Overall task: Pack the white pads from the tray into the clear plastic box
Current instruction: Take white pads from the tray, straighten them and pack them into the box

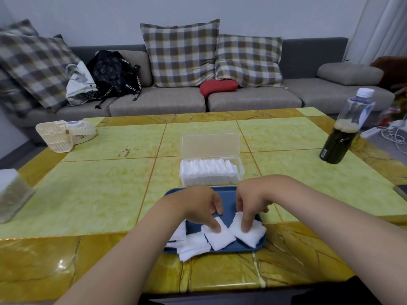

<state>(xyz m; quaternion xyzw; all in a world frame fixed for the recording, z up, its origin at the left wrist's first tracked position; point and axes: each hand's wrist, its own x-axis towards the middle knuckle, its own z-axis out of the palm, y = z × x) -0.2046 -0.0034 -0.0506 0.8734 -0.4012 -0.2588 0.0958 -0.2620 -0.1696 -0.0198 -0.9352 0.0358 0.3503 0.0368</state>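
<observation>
Below, each hand [199,208] [251,202] — fingers curled, pressing a white pad [219,235] [247,232] — over the tray [229,195].

Table [92,194]: glossy, smooth, marble-patterned top in yellow-green and ochre, reflecting light at the near edge.
Tray [229,208]: blue plastic, smooth, matt to satin.
White pads [220,237]: soft fibrous cotton-like material, matt, slightly fuzzy edges.
Clear plastic box [211,172]: translucent plastic, smooth, faintly frosted lid.
Bottle [343,133]: clear glossy plastic.
Sofa [158,100]: grey woven cloth, matt.
Cushions [180,53]: checked cloth, matt.
</observation>
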